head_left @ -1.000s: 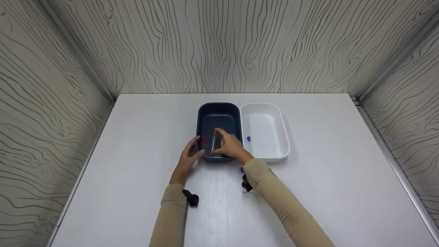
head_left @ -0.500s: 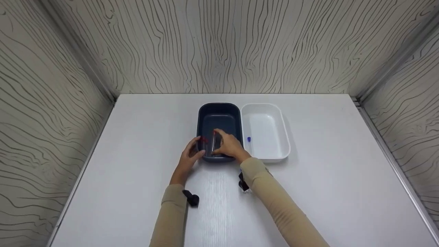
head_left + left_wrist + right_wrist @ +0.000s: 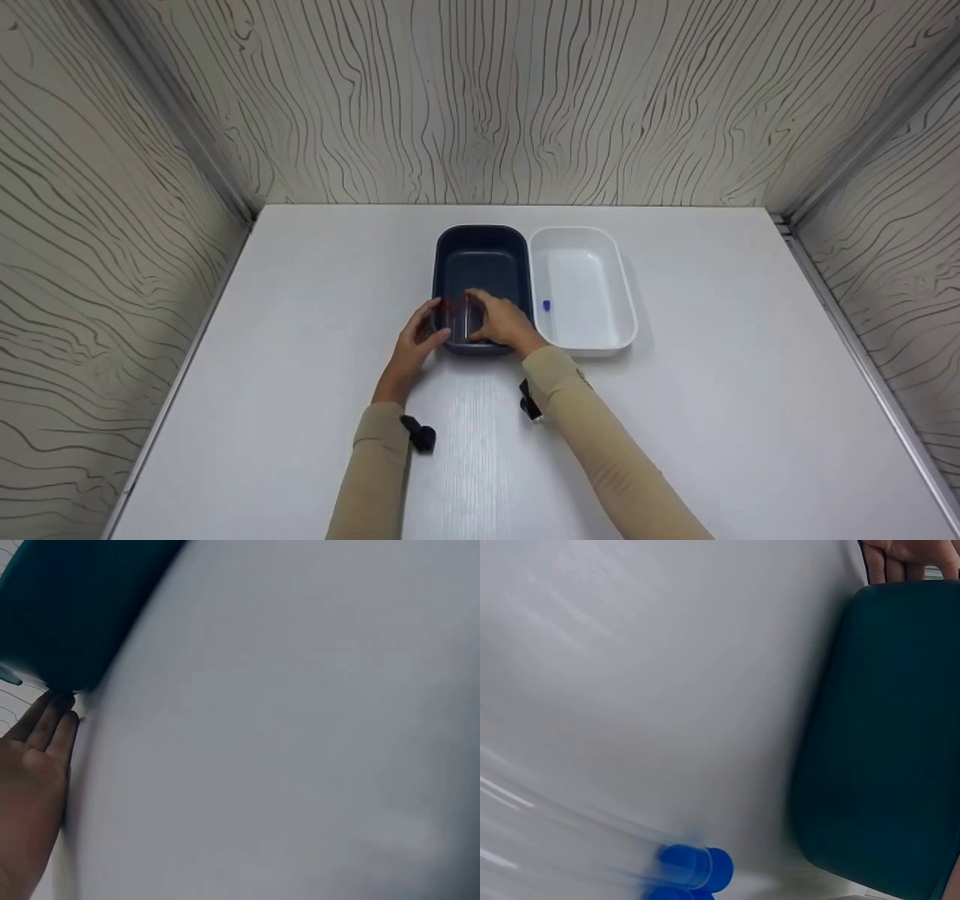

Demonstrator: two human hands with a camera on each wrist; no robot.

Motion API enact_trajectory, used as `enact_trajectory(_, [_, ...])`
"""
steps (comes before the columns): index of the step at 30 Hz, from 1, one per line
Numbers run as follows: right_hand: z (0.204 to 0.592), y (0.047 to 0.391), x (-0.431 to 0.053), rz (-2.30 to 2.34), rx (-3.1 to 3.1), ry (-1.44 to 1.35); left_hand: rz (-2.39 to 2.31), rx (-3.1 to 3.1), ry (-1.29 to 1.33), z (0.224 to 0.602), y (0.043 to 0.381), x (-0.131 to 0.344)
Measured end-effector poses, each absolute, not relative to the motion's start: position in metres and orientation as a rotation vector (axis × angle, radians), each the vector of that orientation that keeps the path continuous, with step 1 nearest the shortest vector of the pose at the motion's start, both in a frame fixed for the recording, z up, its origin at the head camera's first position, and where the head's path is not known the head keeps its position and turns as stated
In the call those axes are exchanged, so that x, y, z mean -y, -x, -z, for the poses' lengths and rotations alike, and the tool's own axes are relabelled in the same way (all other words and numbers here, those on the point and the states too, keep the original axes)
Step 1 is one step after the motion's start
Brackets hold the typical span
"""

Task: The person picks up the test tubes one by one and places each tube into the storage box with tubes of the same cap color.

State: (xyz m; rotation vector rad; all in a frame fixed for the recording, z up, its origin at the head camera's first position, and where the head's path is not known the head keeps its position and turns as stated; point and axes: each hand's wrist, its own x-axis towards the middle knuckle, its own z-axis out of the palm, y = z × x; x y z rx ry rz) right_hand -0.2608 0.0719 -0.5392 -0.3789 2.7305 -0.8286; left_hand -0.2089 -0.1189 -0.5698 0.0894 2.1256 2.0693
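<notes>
My right hand (image 3: pixel 506 322) reaches into the dark blue bin (image 3: pixel 486 234), holding a clear test tube (image 3: pixel 467 321) with a red cap lengthwise between its index finger and thumb, low over the bin floor. Left of it in the bin lies another red cap (image 3: pixel 448 305), its clear tube barely visible. My left hand (image 3: pixel 415 341) grips the bin's near-left corner, thumb at the rim. In the left wrist view, that hand's fingers (image 3: pixel 46 724) lie against the bin's outer wall (image 3: pixel 75 607).
Right beside the dark bin stands a white bin (image 3: pixel 626 300), in which a clear tube with a blue cap (image 3: pixel 547 305) lies. Blue-capped clear tubes (image 3: pixel 720 870) lie on the table, mostly hidden under my right forearm in the head view. Patterned walls (image 3: pixel 480 105) surround the table.
My right hand has dropped slightly toward the near side of the dark bin with the test tube. The right forearm has shifted a little left; the left hand stays put.
</notes>
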Motion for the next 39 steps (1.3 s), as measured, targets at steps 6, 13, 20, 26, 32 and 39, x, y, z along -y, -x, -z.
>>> enact_trajectory(6, [0.54,0.26,-0.072,0.797,-2.742,0.386,-2.058,-2.162,-0.125,0.571,0.209,0.119])
enact_trajectory(13, [0.541,0.26,-0.071,0.799,-2.76,0.394,-2.055,-2.141,-0.094,0.569,0.21,0.119])
enact_trajectory(20, [0.541,0.26,-0.071,0.785,-2.764,0.405,-2.065,-2.16,-0.159,0.572,0.21,0.119])
enact_trajectory(26, [0.54,0.259,-0.072,0.809,-2.777,0.422,-2.081,-2.167,-0.192,0.572,0.21,0.118])
enact_trajectory(32, [0.541,0.258,-0.073,0.966,-2.831,0.443,-2.064,-2.149,-0.147,0.571,0.21,0.12])
enact_trajectory(39, [0.541,0.254,-0.077,1.282,-2.87,0.518,-2.059,-2.164,-0.101,0.582,0.214,0.119])
